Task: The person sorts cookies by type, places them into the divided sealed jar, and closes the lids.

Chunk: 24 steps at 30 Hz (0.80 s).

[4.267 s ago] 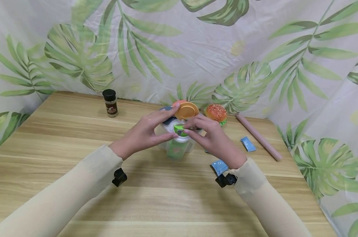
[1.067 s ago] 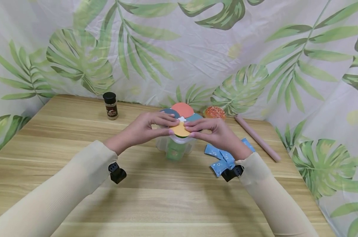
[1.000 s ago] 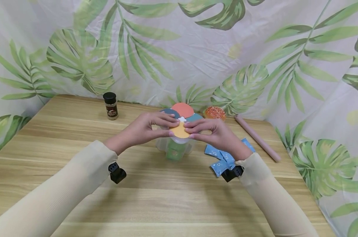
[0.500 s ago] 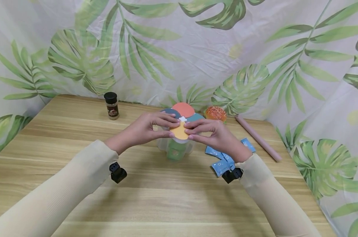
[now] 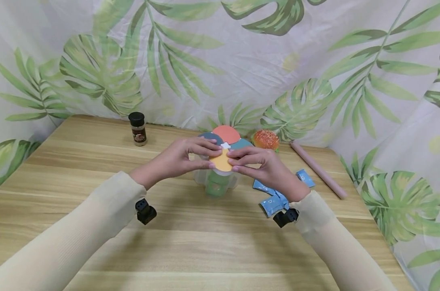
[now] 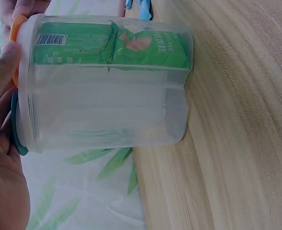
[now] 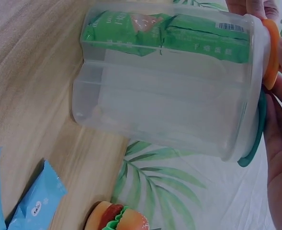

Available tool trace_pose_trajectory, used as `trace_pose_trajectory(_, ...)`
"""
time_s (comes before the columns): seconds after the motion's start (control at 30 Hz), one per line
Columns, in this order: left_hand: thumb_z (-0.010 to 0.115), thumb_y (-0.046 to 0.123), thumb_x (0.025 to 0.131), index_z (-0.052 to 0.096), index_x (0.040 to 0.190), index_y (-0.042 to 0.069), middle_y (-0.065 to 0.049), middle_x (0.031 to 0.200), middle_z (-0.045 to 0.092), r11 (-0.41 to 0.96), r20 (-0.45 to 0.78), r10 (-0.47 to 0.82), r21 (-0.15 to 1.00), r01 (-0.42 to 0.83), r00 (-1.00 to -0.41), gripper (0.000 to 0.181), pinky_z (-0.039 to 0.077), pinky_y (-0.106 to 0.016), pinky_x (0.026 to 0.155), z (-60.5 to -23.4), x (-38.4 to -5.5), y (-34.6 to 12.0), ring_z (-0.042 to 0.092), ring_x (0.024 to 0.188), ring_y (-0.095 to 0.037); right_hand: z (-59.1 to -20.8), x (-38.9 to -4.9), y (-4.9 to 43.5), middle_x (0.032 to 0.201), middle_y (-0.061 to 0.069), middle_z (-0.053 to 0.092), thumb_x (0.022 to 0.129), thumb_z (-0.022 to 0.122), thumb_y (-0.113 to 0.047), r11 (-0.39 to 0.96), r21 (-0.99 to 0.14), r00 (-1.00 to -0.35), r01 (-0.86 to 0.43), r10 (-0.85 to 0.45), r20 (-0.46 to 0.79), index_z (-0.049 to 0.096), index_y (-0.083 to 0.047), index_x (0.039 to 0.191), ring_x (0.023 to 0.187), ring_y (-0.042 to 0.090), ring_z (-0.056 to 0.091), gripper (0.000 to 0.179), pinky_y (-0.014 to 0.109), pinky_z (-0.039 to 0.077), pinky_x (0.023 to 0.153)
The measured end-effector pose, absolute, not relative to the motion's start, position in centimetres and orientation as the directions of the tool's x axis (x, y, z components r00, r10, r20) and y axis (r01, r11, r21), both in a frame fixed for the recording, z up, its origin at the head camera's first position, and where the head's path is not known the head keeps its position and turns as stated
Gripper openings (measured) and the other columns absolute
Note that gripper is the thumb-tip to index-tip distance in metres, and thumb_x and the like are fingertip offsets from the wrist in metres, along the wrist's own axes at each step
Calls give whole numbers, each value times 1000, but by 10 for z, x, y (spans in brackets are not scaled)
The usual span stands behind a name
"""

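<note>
A clear storage canister (image 7: 169, 91) stands on the table, its top made of several coloured round lids around a white star-shaped centre. The orange lid (image 5: 221, 161) at the front lies down over its compartment. My left hand (image 5: 178, 158) rests its fingers and thumb on the left of that lid; my right hand (image 5: 265, 165) presses its right side, fingertips close to the left ones. Green printed packets (image 6: 107, 44) stack inside the compartment under the orange lid. In the wrist views, fingers also lie over a dark teal lid (image 6: 19, 127). The compartment beside the packets looks see-through.
Several blue packets (image 5: 271, 205) lie right of the canister, partly under my right wrist. A toy burger (image 5: 265, 139) sits behind them, and a pink rod (image 5: 317, 169) lies near the right edge. A black-capped spice jar (image 5: 138, 129) stands back left.
Earlier, the orange lid stood raised and my right hand pinched a green packet at the compartment's mouth. The lid has swung down, and the green edge under it has disappeared. Both hands are now nearly still.
</note>
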State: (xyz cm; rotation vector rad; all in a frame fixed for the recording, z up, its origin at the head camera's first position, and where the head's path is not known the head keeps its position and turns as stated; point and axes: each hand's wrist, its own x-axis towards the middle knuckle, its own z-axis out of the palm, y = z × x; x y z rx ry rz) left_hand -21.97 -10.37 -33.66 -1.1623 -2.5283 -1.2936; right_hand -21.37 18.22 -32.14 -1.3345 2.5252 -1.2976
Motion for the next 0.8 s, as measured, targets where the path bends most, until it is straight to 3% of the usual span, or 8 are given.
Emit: trace_pose_trajectory(0.8, 83, 13, 90, 77, 126, 9, -9, 133, 74, 345, 385, 579, 683, 644, -718, 37, 47, -52, 120, -337, -219, -102, 58, 143, -32, -327, -215, 184, 130, 18, 73, 92, 75, 5, 249, -614, -577, -749, -700, 421, 82, -3, 108, 124, 31, 69, 20, 21, 59, 99)
